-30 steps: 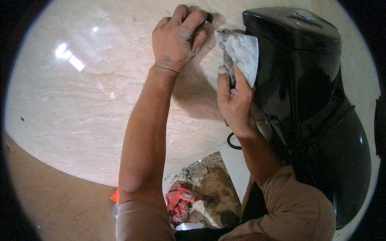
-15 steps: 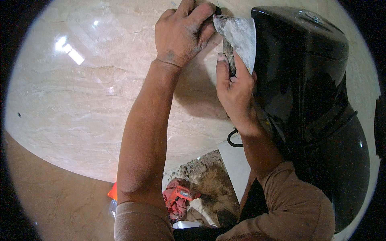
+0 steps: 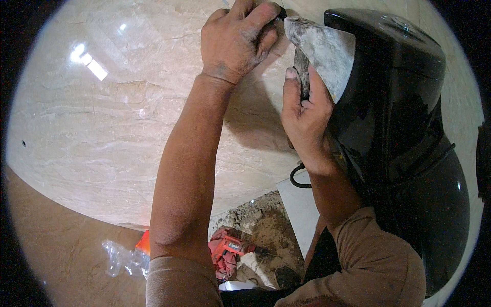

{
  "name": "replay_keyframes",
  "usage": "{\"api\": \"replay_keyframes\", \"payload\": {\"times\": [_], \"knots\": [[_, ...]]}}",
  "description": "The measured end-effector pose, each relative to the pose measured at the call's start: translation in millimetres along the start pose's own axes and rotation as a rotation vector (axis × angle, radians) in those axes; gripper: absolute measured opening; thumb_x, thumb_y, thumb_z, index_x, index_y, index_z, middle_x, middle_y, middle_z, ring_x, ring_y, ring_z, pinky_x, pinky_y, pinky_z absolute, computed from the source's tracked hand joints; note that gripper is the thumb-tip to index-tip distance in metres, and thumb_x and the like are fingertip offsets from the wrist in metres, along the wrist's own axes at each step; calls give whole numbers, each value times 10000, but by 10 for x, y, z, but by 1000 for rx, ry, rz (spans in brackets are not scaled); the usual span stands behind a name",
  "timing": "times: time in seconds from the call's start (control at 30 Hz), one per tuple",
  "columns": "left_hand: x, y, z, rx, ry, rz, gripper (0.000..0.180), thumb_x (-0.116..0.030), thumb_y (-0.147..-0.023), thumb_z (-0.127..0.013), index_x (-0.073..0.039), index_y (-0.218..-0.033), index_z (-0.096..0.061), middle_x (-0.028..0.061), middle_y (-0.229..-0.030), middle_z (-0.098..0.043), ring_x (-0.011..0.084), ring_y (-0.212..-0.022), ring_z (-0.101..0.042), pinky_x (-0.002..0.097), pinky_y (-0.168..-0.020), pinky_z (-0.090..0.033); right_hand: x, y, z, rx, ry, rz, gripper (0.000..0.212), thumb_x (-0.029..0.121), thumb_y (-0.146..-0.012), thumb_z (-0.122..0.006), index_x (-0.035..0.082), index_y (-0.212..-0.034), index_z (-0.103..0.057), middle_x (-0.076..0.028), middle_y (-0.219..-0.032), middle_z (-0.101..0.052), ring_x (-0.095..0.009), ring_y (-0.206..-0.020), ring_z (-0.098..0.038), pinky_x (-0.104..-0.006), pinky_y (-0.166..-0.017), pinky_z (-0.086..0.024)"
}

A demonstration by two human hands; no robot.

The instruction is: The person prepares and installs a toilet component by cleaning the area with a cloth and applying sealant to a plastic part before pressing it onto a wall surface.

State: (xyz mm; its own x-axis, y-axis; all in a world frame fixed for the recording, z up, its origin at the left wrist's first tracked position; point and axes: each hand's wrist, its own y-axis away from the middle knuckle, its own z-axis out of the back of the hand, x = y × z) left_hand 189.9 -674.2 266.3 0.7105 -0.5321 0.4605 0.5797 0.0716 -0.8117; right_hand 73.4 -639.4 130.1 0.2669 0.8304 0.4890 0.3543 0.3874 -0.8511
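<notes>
My right hand (image 3: 309, 115) is wrapped round the dark wooden handle of a hatchet (image 3: 325, 51). Its flared blade is coated pale grey and its curved edge points right, overlapping the black fixture in view. The blunt end faces my left hand (image 3: 238, 43), a short gap away. My left hand, dusty at the knuckles, is closed near the top of the pale marble-look panel (image 3: 123, 128). A small dark end (image 3: 282, 14) of something sticks out beside its fingers; what it belongs to is hidden.
A glossy black toilet (image 3: 409, 107) stands close on the right, with a black hose (image 3: 298, 179) beside it. Below lie a red power drill (image 3: 232, 246) on red cloth, broken rubble (image 3: 261, 207), and a clear plastic bag (image 3: 123, 260) on brown floor.
My right hand and the hatchet have moved right, widening the gap to my left hand. My left hand has shifted slightly right. More of the plastic bag shows at lower left.
</notes>
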Motion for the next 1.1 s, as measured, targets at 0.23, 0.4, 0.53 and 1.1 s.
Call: {"api": "replay_keyframes", "payload": {"times": [0.23, 0.4, 0.53, 1.1], "knots": [[-5, -12, 6, -1, -1, -14, 246, -251, -819, -673, -174, -1042, -607, 30, -974, -622, 239, -797, -621, 363, -669, -482, -61, -13, -27, -61, 36, 37, 265, 151, -949, -644, -59, -1111, -654, -267, -845, -681, -434, -800, -709, -446, -706, -554], [-17, 1, 67, -1, -5, -37, 243, -260, -829, -670, -172, -1048, -613, 30, -977, -621, 240, -792, -620, 363, -668, -481, -11, -10, -27, -35, 121, 124, 210, 117, -930, -641, -45, -1060, -668, -259, -848, -676, -433, -770, -687, -459, -715, -546], [-9, 11, 53, -12, 16, -14, 237, -280, -839, -672, -172, -1043, -619, 32, -974, -622, 243, -787, -620, 365, -667, -480, 7, -11, 18, 2, 6, 71, 296, 41, -932, -670, -155, -1146, -610, -277, -1017, -687, -316, -939, -701, -388, -826, -547], [-12, 64, -29, -60, 30, -46, 266, -287, -814, -697, -192, -1045, -606, 17, -980, -630, 232, -806, -629, 360, -663, -476, -79, -12, 2, 29, 61, 72, 330, 37, -905, -664, -122, -1188, -602, -244, -1016, -689, -326, -940, -695, -392, -869, -537]]}}
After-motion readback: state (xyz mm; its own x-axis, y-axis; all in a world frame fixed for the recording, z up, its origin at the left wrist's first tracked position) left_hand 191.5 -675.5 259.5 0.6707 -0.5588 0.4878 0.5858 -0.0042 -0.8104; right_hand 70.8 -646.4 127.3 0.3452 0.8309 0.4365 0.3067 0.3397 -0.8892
